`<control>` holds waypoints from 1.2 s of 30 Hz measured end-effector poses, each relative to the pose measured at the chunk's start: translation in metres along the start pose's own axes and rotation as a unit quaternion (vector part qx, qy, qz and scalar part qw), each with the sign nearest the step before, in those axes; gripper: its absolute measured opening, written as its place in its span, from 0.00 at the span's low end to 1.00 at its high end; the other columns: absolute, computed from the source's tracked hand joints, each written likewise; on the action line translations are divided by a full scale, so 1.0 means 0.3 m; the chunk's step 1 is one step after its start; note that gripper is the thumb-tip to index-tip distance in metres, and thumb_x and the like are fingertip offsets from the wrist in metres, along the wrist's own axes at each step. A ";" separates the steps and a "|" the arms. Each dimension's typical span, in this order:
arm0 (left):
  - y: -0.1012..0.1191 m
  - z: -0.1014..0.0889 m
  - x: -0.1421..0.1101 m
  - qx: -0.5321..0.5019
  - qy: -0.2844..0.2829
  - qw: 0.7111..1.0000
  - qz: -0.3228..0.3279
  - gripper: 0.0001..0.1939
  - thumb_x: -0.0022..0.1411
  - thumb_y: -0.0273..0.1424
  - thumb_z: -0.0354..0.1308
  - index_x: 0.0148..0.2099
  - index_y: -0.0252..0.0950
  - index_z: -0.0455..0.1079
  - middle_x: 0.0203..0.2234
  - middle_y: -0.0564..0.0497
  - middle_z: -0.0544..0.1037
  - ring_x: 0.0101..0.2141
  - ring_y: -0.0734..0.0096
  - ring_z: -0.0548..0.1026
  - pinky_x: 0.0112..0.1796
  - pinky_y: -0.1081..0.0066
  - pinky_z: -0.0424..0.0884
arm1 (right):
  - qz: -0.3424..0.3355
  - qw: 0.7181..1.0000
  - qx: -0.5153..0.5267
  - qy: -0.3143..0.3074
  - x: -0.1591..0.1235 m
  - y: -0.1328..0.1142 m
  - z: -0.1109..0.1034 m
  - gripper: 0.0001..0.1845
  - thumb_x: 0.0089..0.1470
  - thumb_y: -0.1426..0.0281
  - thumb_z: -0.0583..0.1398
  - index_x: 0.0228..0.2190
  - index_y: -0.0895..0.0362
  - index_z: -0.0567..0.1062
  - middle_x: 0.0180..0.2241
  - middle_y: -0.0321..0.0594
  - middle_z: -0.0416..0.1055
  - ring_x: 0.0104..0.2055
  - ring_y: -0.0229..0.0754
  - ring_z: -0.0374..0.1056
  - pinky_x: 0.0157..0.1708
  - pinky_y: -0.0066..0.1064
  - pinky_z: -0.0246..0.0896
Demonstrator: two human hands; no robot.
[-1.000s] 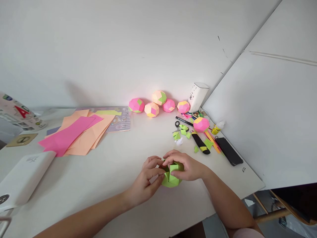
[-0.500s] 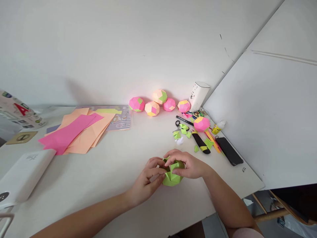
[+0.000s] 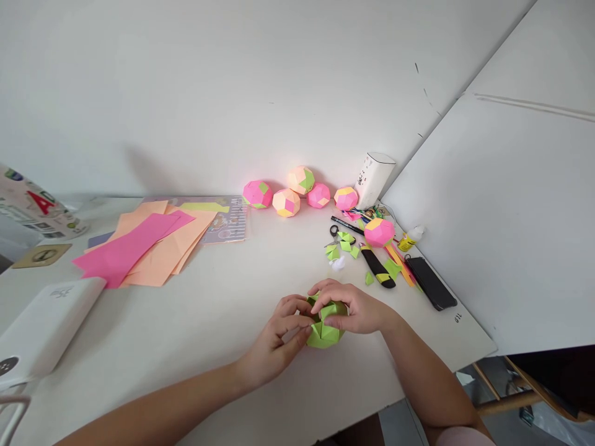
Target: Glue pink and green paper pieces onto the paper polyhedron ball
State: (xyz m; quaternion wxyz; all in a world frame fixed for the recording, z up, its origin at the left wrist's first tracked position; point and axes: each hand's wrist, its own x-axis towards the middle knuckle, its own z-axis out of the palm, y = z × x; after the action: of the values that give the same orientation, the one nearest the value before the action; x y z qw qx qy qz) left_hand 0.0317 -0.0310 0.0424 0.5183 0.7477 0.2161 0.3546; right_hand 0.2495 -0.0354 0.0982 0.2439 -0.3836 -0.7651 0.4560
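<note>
A green folded-paper ball point(image 3: 324, 335), open at its top, sits between my two hands near the table's front edge. My left hand point(image 3: 284, 334) grips its left side, thumb outside and fingers at the rim of the opening. From the right, my right hand point(image 3: 349, 308) holds the ball's far and right sides, its fingers curled over the top rim and its thumb on a near flap. Part of the opening is hidden by the fingers. Small green paper pieces point(image 3: 345, 246) lie beyond the hands beside black scissors point(image 3: 334, 230).
Several finished paper balls point(image 3: 257, 194) line the wall. A utility knife point(image 3: 377, 267), a glue bottle point(image 3: 411, 238) and a black phone point(image 3: 430, 283) lie at right. Pink and orange paper sheets point(image 3: 134, 248) and a white desk device point(image 3: 51, 328) are at left.
</note>
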 end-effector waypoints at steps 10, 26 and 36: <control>0.006 0.002 0.000 0.031 0.002 0.999 0.015 0.15 0.70 0.35 0.45 0.39 0.41 0.74 0.42 0.45 0.71 0.51 0.60 0.63 0.51 0.58 0.65 | -0.019 1.000 0.007 -0.001 0.000 0.005 -0.001 0.14 0.52 0.77 0.62 0.41 0.55 0.76 0.46 0.46 0.70 0.60 0.47 0.58 0.54 0.43 0.58; 0.015 0.009 -0.004 0.051 0.013 0.998 0.027 0.14 0.70 0.32 0.45 0.40 0.41 0.73 0.41 0.46 0.71 0.51 0.60 0.63 0.52 0.58 0.65 | -0.037 0.999 0.008 -0.001 0.005 0.003 -0.001 0.13 0.51 0.77 0.62 0.40 0.55 0.76 0.43 0.45 0.71 0.60 0.48 0.59 0.54 0.44 0.59; 0.022 0.012 -0.009 0.089 0.025 0.994 0.053 0.13 0.69 0.27 0.45 0.39 0.40 0.71 0.40 0.46 0.71 0.51 0.59 0.63 0.50 0.58 0.65 | -0.045 0.999 0.006 -0.001 0.005 0.005 -0.002 0.11 0.52 0.75 0.63 0.39 0.55 0.76 0.43 0.45 0.72 0.59 0.48 0.59 0.54 0.46 0.59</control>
State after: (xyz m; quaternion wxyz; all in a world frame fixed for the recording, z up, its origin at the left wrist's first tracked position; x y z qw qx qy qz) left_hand 0.0324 -0.0374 0.0469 0.4241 0.7922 0.2198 0.3797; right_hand 0.2495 -0.0334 0.0972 0.2651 -0.3472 -0.7793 0.4493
